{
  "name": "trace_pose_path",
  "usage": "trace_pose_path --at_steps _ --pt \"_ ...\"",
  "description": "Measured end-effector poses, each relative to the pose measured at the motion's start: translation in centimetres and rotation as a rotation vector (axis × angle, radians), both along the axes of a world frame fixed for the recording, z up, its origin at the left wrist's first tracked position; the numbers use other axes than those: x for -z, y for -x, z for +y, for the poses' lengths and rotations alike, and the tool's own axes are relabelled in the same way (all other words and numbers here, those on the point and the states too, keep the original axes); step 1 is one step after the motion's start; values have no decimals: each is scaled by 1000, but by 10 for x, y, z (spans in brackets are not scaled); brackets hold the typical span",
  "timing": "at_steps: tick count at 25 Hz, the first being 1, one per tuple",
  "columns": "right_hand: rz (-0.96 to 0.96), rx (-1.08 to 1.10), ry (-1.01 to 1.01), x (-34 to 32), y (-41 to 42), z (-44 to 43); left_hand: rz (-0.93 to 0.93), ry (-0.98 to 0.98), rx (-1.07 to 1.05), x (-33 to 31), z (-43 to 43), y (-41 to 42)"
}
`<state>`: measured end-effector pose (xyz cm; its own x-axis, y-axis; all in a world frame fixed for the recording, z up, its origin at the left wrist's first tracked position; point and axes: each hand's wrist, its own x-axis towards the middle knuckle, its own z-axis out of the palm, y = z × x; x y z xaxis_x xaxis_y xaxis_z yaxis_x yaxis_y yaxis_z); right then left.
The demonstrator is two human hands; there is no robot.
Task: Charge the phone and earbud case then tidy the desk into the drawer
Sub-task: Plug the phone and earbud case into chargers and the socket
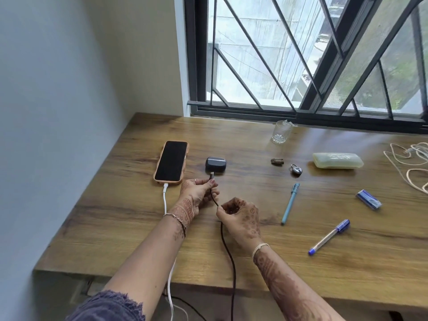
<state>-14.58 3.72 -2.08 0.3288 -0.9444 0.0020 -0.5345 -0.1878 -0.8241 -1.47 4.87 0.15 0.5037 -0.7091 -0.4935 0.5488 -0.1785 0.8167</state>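
A phone (pixel 171 161) in an orange case lies screen up at the desk's left, with a white cable (pixel 165 200) plugged into its near end. The dark earbud case (pixel 215 164) sits just right of it. My left hand (pixel 198 193) pinches the plug end of a black cable (pixel 228 251), and the plug tip sits right at the case's near side. My right hand (pixel 239 216) grips the same cable a little lower. The black cable runs off the desk's front edge.
On the wooden desk (pixel 139 239) to the right lie a glass (pixel 281 132), a small brown object (pixel 277 161), a padlock (pixel 295 170), a pale green pouch (pixel 337 160), two pens (pixel 290 203) (pixel 328 237), an eraser (pixel 368 199) and loose white cords (pixel 410 163). A barred window stands behind.
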Motion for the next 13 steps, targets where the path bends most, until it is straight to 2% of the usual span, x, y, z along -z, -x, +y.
trace_pose_path --at_steps 7,13 --pt "55 71 36 6 -4 -10 -16 -24 30 3 12 -7" --pt "113 33 48 5 -12 -37 -71 -62 45 10 10 -11"
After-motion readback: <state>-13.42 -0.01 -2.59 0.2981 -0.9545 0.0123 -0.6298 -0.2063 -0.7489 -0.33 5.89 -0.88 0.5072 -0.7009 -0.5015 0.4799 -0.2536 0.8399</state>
